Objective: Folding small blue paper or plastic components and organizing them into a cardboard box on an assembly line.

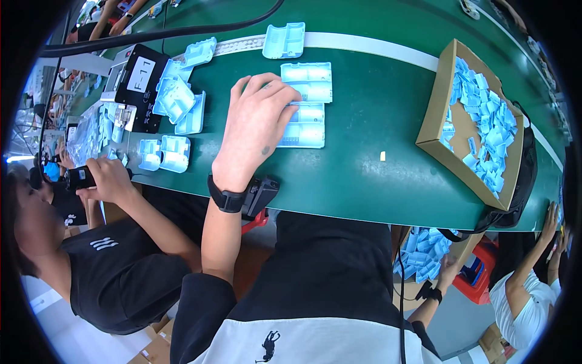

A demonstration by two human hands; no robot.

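My left hand (254, 118) lies over the left side of two light blue plastic cases on the green table. Its fingers are bent, with thumb and forefinger tips close together where the upper case (315, 73) meets the lower case (308, 130). Anything between those fingertips is hidden. Below the table edge, my right hand (447, 271) is at the side of a cardboard box (465, 250) filled with loose light blue plastic pieces (421, 252). Its fingers are small and partly hidden there, so their grip is unclear. Another blue case (284, 41) lies farther back, across the white strip.
Blue cases (176, 100) are piled at left beside a black machine (142, 85); an opened pair (163, 153) lies nearer. A cardboard tray (439, 103) of small blue pieces stands at right. At left, a co-worker's hand (112, 181) holds a black cylindrical tool (80, 178).
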